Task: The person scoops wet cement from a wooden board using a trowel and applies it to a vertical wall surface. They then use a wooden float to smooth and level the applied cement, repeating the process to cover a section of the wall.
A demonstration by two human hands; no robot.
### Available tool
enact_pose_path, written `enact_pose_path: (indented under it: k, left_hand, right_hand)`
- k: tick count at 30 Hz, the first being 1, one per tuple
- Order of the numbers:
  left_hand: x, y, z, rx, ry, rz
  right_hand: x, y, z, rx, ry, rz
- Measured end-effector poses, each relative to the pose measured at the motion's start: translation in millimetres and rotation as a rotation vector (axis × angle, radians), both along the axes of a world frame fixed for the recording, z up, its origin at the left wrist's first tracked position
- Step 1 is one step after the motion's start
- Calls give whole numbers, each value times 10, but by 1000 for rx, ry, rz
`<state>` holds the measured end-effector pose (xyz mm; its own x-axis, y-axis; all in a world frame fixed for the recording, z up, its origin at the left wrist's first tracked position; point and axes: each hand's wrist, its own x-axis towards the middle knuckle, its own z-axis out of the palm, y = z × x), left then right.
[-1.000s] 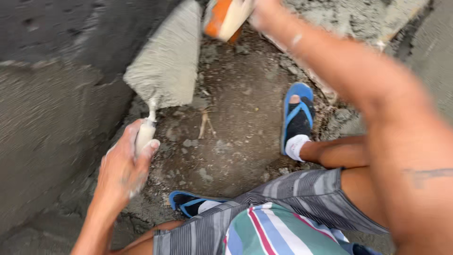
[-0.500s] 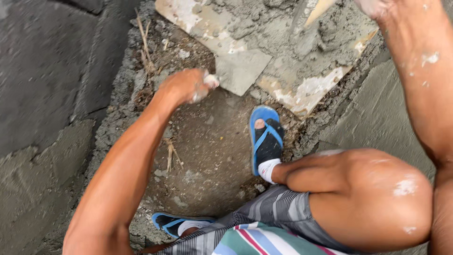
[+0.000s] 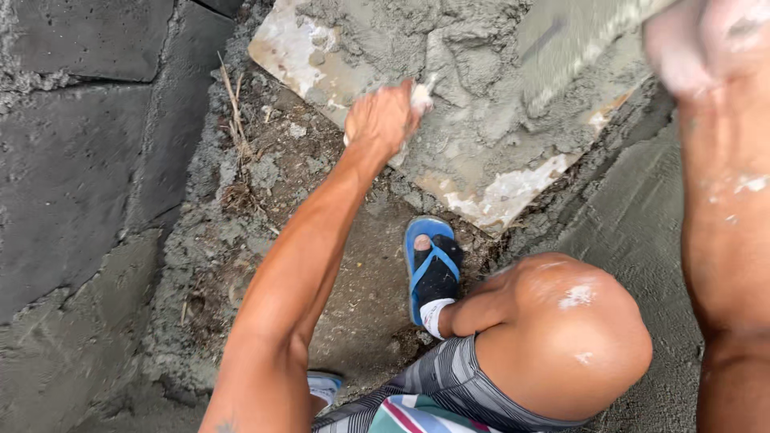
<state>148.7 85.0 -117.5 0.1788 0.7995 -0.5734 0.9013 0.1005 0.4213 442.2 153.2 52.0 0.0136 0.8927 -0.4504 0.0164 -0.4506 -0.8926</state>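
Note:
My left hand (image 3: 383, 122) reaches forward and is shut on the white handle of a trowel (image 3: 420, 96). The trowel's blade is buried in a heap of wet grey mortar (image 3: 473, 112). The mortar lies on a whitish board (image 3: 513, 192) on the ground. My right hand (image 3: 706, 40) is blurred at the top right. It holds a flat grey mortar-smeared float (image 3: 569, 40) over the heap. My bent knee (image 3: 561, 337) fills the lower middle.
A grey block wall (image 3: 80, 160) rises on the left, with mortar crumbs and dry twigs (image 3: 233, 120) at its foot. My foot in a blue flip-flop (image 3: 433, 273) stands on the dirt below the board. A smooth grey plastered surface (image 3: 642, 216) lies to the right.
My left hand carried the trowel from the lower left by the wall up to the mortar heap and pushed its blade in. The view tilted toward the board, and my right hand stayed at the top.

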Motion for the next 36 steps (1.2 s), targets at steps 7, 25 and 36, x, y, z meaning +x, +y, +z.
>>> enact_pose_path:
  k: [7, 25, 36]
  left_hand:
    - [-548, -796, 437, 272, -64, 96]
    - [-2740, -3575, 2124, 673, 403, 218]
    - [-3401, -4972, 2009, 621, 338, 428]
  right_hand:
    - [-164, -561, -376, -124, 113, 126]
    - [-4153, -2495, -1949, -518, 860, 175]
    - [-4897, -3655, -2309, -566, 925, 205]
